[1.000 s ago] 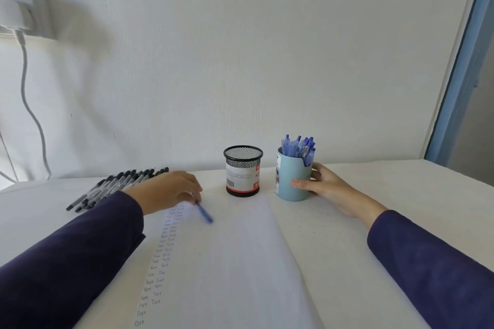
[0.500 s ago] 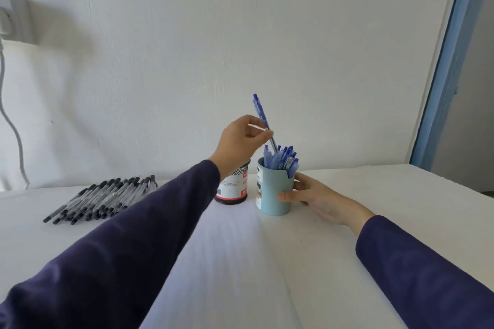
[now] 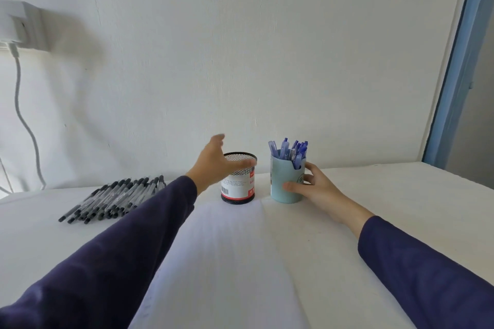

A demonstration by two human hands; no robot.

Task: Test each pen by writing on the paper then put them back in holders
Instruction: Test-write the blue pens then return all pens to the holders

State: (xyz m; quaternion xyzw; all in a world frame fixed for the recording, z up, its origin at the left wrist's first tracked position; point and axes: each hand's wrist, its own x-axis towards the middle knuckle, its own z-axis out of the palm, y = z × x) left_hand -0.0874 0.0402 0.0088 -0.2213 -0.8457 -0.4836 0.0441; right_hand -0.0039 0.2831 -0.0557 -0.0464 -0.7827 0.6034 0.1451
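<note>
A light blue cup holder (image 3: 284, 189) stands at the back of the table with several blue pens (image 3: 291, 151) in it. My right hand (image 3: 312, 189) grips its right side, thumb across the front. My left hand (image 3: 216, 165) hovers empty with loose fingers in front of the black mesh holder (image 3: 239, 184), which stands left of the blue cup. A row of several black pens (image 3: 115, 199) lies on the table at the left. The white paper (image 3: 222, 254) stretches from the holders toward me, partly covered by my left sleeve.
The white table (image 3: 401, 208) meets a white wall close behind the holders. A white charger with a hanging cable (image 3: 18, 83) is on the wall at the left. A blue door frame (image 3: 459, 61) stands at the right.
My left hand wrote with a blue pen, lifted it over the blue cup and let it go among the pens. It has now drawn back left, empty. My right hand kept hold of the cup.
</note>
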